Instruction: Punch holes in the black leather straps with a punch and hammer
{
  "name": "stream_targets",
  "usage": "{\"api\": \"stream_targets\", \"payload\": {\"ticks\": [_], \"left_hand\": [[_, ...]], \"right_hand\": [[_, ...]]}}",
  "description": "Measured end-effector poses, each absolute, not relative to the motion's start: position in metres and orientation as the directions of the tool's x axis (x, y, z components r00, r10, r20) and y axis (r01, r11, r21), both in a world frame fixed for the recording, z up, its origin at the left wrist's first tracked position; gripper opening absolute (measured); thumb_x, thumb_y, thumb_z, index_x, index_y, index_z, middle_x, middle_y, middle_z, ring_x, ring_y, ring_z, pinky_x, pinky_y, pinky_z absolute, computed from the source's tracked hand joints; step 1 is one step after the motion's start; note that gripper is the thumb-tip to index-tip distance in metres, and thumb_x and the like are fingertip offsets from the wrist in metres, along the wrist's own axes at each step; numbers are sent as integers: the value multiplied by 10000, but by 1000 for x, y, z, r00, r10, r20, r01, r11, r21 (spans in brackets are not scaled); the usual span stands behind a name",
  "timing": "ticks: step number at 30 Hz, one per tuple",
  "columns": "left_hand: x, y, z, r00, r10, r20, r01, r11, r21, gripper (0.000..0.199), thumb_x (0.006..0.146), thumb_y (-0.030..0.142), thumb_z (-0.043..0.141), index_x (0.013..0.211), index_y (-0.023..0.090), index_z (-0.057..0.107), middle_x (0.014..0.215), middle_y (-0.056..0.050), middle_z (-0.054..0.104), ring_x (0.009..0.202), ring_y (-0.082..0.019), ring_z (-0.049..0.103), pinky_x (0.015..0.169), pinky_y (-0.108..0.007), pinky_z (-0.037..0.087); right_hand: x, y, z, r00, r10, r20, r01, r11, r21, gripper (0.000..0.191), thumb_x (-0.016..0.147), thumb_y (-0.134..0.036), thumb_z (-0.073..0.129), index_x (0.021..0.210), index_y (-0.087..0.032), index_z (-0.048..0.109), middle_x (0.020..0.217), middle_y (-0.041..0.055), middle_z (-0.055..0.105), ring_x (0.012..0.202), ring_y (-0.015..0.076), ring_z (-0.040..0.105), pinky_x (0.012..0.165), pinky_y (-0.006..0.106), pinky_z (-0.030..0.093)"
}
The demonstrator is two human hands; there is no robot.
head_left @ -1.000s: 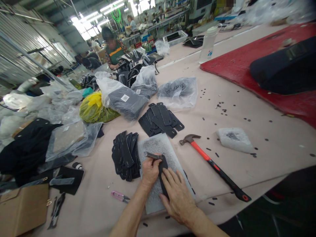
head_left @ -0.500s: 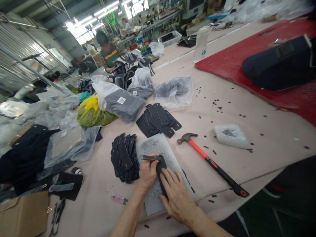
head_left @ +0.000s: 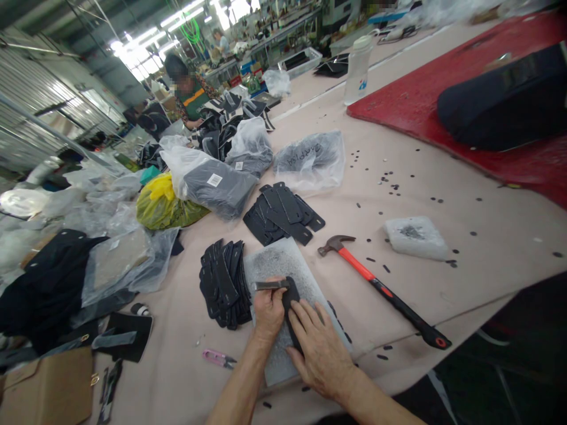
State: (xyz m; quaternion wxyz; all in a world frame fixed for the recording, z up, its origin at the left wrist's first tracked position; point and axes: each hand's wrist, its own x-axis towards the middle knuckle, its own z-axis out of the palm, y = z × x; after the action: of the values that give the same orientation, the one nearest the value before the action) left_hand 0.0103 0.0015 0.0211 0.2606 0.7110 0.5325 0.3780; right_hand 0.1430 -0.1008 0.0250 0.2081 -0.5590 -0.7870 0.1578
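My left hand [head_left: 269, 310] is closed around a metal punch [head_left: 271, 285], whose shaft points left from the fist and whose other end meets the top of a black strip [head_left: 292, 289]. Flat on that strip lies my right hand [head_left: 321, 348], fingers stretched out and pressing it down. Beneath both is a grey, speckled board [head_left: 281, 369]. Left of the board stands a fanned pile of black slotted strips [head_left: 224, 283]; beyond it lies a second pile of strips [head_left: 286, 212]. A claw hammer [head_left: 376, 283] with a red and black handle rests to the right.
Small black cut-outs [head_left: 393, 189] are scattered over the table, near a white block [head_left: 416, 237]. Pink thread snips [head_left: 217, 358] lie left of my forearm. Bagged black pieces [head_left: 221, 186] stand farther back, and a person [head_left: 190, 94] sits beyond them.
The view has shifted slightly. Both hands keep their places on the strip, and the punch stays in my left hand; the hammer has not been moved.
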Motion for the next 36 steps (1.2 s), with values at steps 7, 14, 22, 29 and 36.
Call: {"api": "stream_targets", "payload": {"ticks": [7,14,22,29,36], "left_hand": [[5,2,17,78,983,169,582,-182,792,219,915,280,501,971,197,696,991,-65,739,982,-224,673,930,-369,514],[8,2,20,134,966,222,570,-258,780,182,896,257,527,945,216,697,996,-48,739,997,-215,667,946,-353,503],[9,3,19,142,957,254,588,-288,756,184,906,216,509,951,207,687,978,-55,733,981,-213,666,930,-353,503],[9,5,19,216,932,291,571,-362,737,158,901,178,521,957,205,666,973,-45,729,962,-196,667,916,-337,509],[11,8,11,259,913,316,641,-408,650,172,897,149,499,971,191,649,961,-50,734,936,-198,683,865,-336,535]], "right_hand": [[145,-100,24,-276,948,158,813,318,-488,601,849,-346,559,1397,-116,467,1482,129,421,1377,317,317,1165,490,129],[144,-100,24,-290,948,134,816,318,-484,611,832,-281,544,1409,-103,450,1486,132,415,1383,322,304,1165,499,102],[143,-101,21,-284,949,133,811,312,-495,595,862,-322,534,1412,-113,449,1489,128,411,1383,324,304,1164,503,108],[141,-100,21,-265,951,162,805,310,-505,624,898,-474,519,1401,-108,465,1468,138,438,1370,325,323,1166,502,108],[138,-102,18,-251,949,190,794,314,-520,603,874,-389,561,1390,-91,468,1452,166,449,1368,339,323,1156,529,140]]}}
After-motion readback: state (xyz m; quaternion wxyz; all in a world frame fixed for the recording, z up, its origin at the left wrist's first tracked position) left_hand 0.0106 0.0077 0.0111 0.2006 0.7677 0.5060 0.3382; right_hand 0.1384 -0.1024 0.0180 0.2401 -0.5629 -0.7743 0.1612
